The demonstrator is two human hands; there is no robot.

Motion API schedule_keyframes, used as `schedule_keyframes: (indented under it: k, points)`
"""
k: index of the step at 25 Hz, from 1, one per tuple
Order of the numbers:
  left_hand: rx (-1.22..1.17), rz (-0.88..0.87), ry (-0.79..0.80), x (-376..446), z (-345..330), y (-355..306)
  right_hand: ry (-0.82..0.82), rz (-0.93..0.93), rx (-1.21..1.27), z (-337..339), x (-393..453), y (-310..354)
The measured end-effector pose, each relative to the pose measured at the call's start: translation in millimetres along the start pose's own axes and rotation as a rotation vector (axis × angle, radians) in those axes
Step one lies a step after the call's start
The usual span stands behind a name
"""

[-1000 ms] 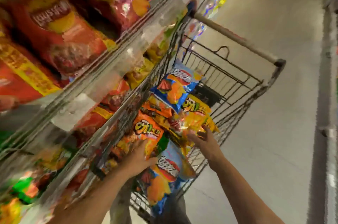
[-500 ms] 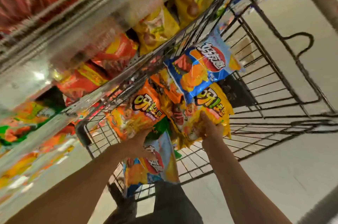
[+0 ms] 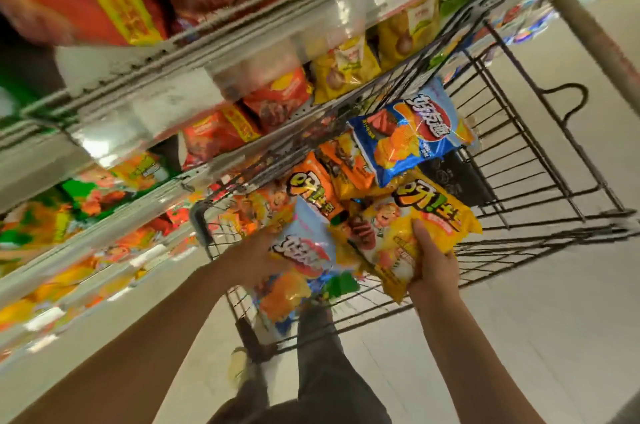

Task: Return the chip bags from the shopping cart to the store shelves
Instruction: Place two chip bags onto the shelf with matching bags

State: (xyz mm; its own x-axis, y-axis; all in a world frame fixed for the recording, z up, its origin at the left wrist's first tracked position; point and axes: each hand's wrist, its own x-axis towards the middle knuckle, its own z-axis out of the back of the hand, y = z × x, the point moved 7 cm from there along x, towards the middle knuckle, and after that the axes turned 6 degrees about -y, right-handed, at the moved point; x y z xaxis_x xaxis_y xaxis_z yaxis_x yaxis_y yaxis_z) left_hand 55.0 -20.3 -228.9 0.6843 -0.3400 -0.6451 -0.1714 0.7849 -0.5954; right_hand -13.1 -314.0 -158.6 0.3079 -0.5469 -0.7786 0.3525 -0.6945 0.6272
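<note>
Both arms reaching into wire shopping cart [image 3: 540,160], parked just beside store shelves [image 3: 166,91] on the left. Right hand [image 3: 431,264] gripping yellow chip bag [image 3: 415,226] by its near edge, thumb on the front face, fingers curled round behind; bag tilted and raised above the cart's near rim. Left hand [image 3: 254,259] blurred, holding light blue chip bag [image 3: 304,250] at its left side; thumb and palm against the bag, exact finger curl not resolvable. Light blue bag hanging partly over the cart's near end. Dark blue chip bag [image 3: 412,136] lying on top of the pile farther in the cart, untouched. Orange chip bag [image 3: 313,189] between the two blue bags, partly covered by the light blue one. Shelves stocked with red bags [image 3: 273,101] and yellow bags [image 3: 343,68] on the tiers beside the cart. Pale floor [image 3: 554,319] beneath. Dark trouser legs [image 3: 318,361] visible below the cart.
</note>
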Motion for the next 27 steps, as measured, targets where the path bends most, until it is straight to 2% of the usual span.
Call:
schedule_keyframes:
  k: [5, 7, 9, 12, 19, 23, 27]
  points:
    - [-0.348, -0.179, -0.431, -75, 57, -11, 0.094, 0.243, 0.062, 21, -96, 11]
    - [-0.437, -0.255, -0.490, -116, 71, -16, 0.179, 0.331, 0.052, 30, -143, 6]
    - [-0.511, -0.287, -0.498, -160, 82, -16, 0.192, 0.419, -0.008, 44, -184, -5]
    - [-0.555, -0.341, -0.547, -218, 93, -6, 0.263, 0.459, -0.050, 58, -234, -23]
    - [-0.618, -0.267, -0.783, -316, 109, 45, 0.518, 0.576, -0.296, 51, -307, -43]
    - [-0.625, -0.304, -0.968, -367, 102, 60, 0.634, 0.645, -0.389, 43, -330, -58]
    - [-0.684, -0.237, -0.988, -406, 75, 84, 0.718, 0.700, -0.487, 51, -345, -79]
